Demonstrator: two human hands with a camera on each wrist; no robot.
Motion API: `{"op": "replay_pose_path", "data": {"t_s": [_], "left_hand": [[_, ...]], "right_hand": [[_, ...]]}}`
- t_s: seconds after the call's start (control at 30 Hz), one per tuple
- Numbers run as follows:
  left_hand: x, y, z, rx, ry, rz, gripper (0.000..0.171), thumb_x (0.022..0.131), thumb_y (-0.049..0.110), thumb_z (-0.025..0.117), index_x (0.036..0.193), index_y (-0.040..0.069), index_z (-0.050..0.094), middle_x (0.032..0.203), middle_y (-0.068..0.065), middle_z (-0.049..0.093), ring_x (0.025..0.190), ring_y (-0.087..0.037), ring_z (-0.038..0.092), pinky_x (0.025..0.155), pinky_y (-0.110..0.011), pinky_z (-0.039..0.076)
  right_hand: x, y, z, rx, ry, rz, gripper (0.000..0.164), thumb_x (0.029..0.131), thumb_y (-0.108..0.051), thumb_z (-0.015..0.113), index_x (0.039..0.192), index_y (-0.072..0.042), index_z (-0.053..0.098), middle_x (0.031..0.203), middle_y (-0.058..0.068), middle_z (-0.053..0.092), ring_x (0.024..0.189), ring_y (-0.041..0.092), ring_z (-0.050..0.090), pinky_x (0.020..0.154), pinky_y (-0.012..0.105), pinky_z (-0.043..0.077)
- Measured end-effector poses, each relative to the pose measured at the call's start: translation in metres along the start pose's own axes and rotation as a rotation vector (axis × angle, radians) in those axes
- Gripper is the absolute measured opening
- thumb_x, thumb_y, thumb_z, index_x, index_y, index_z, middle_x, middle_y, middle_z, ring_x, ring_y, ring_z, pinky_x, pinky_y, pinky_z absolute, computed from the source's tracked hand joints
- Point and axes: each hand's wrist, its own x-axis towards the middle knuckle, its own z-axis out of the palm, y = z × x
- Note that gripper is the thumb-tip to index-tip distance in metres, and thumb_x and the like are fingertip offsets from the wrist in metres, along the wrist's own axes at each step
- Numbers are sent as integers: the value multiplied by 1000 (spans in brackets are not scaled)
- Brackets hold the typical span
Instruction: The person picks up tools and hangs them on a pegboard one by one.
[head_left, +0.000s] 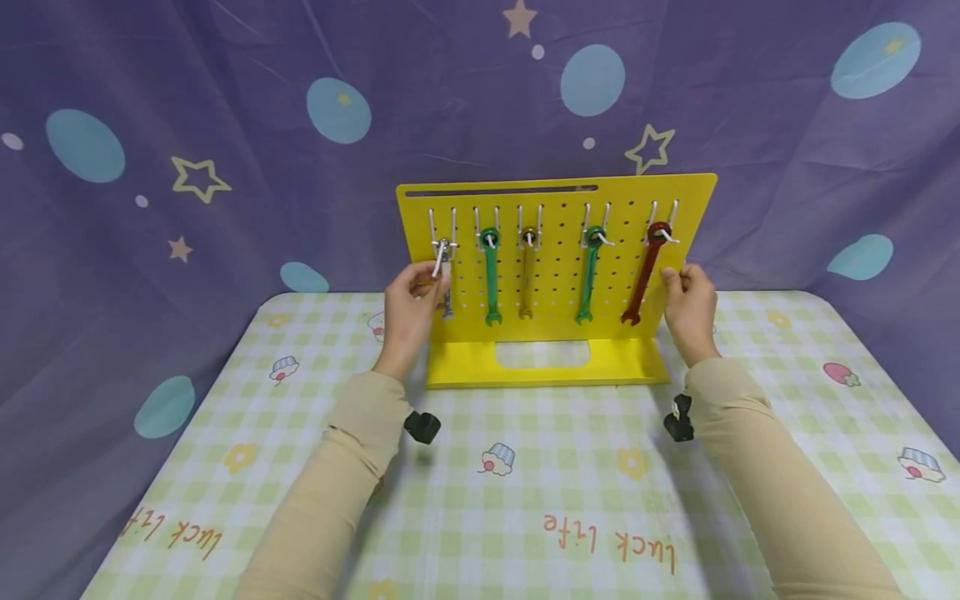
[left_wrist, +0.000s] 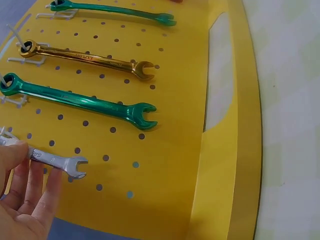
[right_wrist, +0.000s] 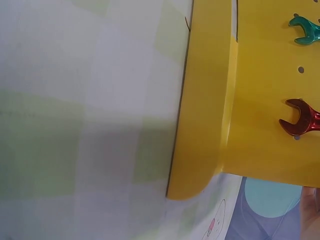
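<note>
A yellow pegboard stand (head_left: 555, 283) stands upright on the table with several combination wrenches on white hooks. My left hand (head_left: 414, 304) pinches the silver wrench (left_wrist: 52, 159) near its ring end, thumb in front and fingers behind, at the leftmost hook. The ring end lies right at the hook. My right hand (head_left: 690, 308) grips the board's right edge, thumb on the front face. Hanging between the hands are a green wrench (head_left: 491, 279), a gold wrench (head_left: 528, 275), another green wrench (head_left: 590, 275) and a red wrench (head_left: 645, 275).
A green and white checked tablecloth (head_left: 540, 508) with printed cupcakes and flowers covers the table. Behind the board hangs a purple curtain (head_left: 465, 92) with stars and blue ovals. Small black devices (head_left: 422, 427) sit at both wrists.
</note>
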Motion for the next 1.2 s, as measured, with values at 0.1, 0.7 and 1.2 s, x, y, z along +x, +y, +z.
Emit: {"op": "replay_pose_path", "data": {"t_s": [0.1, 0.7, 1.2], "left_hand": [[0, -2, 0, 7, -5, -23, 29, 94, 9, 68, 119, -4, 63, 110, -18, 65, 89, -16, 62, 73, -23, 55], [-4, -20, -3, 7, -26, -53, 26, 96, 9, 65, 119, -4, 64, 113, -20, 65, 95, -26, 63, 86, -43, 54], [-54, -1, -13, 285, -96, 73, 30, 104, 22, 54, 129, 7, 61, 126, -9, 61, 114, -26, 57, 96, -41, 46]], "right_hand": [[0, 0, 1, 6, 9, -4, 35, 102, -31, 52, 93, 3, 52, 82, 13, 55, 59, 6, 41, 55, 19, 34], [5, 1, 2, 26, -23, -2, 42, 103, -31, 51, 108, 10, 56, 104, 25, 65, 74, 7, 49, 66, 18, 40], [-17, -7, -35, 218, -105, 187, 47, 103, -22, 54, 147, -10, 46, 145, 10, 50, 131, 18, 48, 83, 16, 48]]}}
